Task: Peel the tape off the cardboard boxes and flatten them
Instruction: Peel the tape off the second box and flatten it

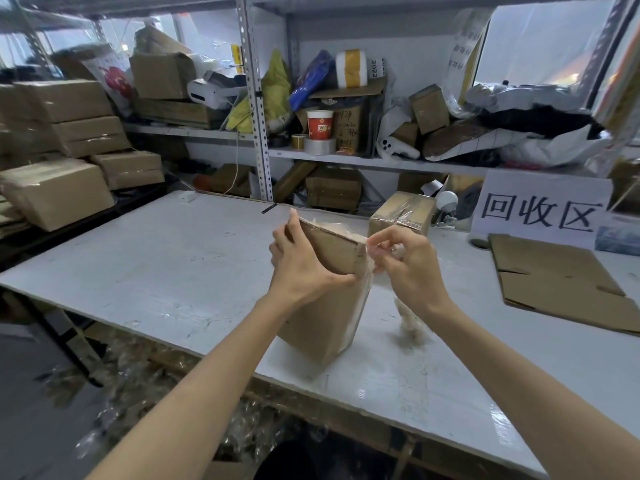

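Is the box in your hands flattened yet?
No, the box stands upright and box-shaped on the table, with the left hand gripping its top and the right hand pinching tape at its corner.

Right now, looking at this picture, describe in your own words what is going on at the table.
A person holds a cardboard box standing on end on the white table. The left hand grips its upper edge, while the right hand pinches clear tape at the top corner to peel it off. A second taped box sits behind, and flattened cardboard lies to the right.
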Action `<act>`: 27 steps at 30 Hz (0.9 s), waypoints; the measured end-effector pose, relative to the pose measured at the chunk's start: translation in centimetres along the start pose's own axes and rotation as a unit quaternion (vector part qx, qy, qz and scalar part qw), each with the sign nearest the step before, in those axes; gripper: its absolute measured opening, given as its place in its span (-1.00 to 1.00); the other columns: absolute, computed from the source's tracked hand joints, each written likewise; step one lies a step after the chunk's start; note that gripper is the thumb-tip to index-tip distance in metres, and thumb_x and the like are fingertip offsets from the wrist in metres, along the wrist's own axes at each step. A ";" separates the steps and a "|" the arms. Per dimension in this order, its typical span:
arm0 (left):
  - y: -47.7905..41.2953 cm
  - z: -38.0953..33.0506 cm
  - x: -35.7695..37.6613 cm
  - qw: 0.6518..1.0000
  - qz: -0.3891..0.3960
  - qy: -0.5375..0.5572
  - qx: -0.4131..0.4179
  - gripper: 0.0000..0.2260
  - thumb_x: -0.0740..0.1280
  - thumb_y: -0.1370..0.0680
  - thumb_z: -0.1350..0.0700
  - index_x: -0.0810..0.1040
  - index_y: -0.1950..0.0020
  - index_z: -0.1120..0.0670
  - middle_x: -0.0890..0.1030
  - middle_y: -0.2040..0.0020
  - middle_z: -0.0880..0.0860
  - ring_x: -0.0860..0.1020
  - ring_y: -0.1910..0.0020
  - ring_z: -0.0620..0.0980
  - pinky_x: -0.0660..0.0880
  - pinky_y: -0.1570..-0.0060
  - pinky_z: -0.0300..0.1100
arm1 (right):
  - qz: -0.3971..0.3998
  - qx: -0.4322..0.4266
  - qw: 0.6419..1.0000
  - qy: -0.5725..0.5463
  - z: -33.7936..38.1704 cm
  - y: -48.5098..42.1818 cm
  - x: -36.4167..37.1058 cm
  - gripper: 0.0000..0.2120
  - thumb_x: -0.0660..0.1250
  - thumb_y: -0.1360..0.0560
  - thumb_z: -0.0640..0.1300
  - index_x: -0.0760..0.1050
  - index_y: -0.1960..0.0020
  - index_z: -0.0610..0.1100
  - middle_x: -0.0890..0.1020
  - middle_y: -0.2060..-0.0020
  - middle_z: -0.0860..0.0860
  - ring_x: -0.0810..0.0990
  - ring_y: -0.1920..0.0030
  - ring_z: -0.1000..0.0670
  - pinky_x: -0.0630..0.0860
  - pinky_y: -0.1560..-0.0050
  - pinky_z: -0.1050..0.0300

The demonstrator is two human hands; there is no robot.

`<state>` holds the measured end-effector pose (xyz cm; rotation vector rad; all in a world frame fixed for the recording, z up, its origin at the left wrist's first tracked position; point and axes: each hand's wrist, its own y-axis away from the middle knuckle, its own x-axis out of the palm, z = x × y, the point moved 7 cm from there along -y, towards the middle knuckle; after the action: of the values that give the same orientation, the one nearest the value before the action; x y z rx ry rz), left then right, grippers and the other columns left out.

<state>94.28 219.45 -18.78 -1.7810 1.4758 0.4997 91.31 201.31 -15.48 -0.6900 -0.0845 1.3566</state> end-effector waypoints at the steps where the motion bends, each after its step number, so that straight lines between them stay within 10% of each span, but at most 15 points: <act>1: -0.1 0.0 -0.1 1.000 -0.003 0.000 -0.005 0.34 0.55 -0.05 -0.38 -0.22 -0.56 -0.03 0.06 -0.42 0.06 0.14 -0.39 0.16 0.25 -0.40 0.17 | -0.011 -0.002 1.000 -0.009 0.0 0.1 -0.1 -0.93 0.40 -0.46 -0.36 0.62 0.13 -0.22 0.58 0.23 -0.11 0.60 0.29 -0.04 0.62 0.32 0.18; 10: -0.3 -0.2 -0.5 0.999 -0.029 -0.013 -0.006 0.34 0.53 0.01 -0.41 -0.13 -0.57 -0.04 0.11 -0.41 0.05 0.18 -0.37 0.15 0.32 -0.35 0.19 | 0.048 0.036 0.998 -0.024 -0.3 0.2 -0.5 -0.97 0.41 -0.45 -0.17 0.57 0.16 -0.11 0.60 0.21 -0.02 0.56 0.19 0.01 0.51 0.17 0.11; 14: 0.1 -0.8 -0.3 0.999 -0.048 -0.007 0.006 0.35 0.50 0.02 -0.45 -0.10 -0.56 0.03 0.13 -0.47 0.04 0.18 -0.42 0.11 0.30 -0.38 0.16 | -0.024 0.010 0.996 0.088 0.4 0.2 -1.2 -0.56 0.55 -0.32 0.00 0.48 -0.11 -0.04 0.55 0.14 0.08 0.54 0.14 0.10 0.49 0.15 0.27; 19: 0.9 -1.1 -0.4 0.998 -0.066 -0.018 0.008 0.30 0.35 0.05 -0.55 0.05 -0.52 0.06 0.17 -0.45 0.08 0.19 -0.37 0.13 0.35 -0.35 0.10 | -0.040 0.016 0.991 0.125 0.2 0.3 -0.6 -0.83 0.52 -0.37 -0.13 0.58 0.10 -0.13 0.62 0.26 0.07 0.58 0.16 -0.01 0.54 0.07 -0.07; 27: 0.4 -0.9 0.5 0.999 -0.023 0.002 -0.039 0.27 0.42 0.11 -0.48 0.02 -0.46 -0.02 0.18 -0.30 0.05 0.23 -0.28 0.14 0.35 -0.31 0.06 | -0.096 -0.054 0.993 0.044 0.8 1.6 -0.8 -0.88 0.49 -0.36 -0.30 0.57 0.25 -0.16 0.62 0.35 0.07 0.56 0.29 0.06 0.52 0.25 -0.06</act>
<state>93.88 218.44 -18.74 -1.8726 1.4330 0.5364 89.36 200.95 -15.36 -0.8114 -0.1513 1.1418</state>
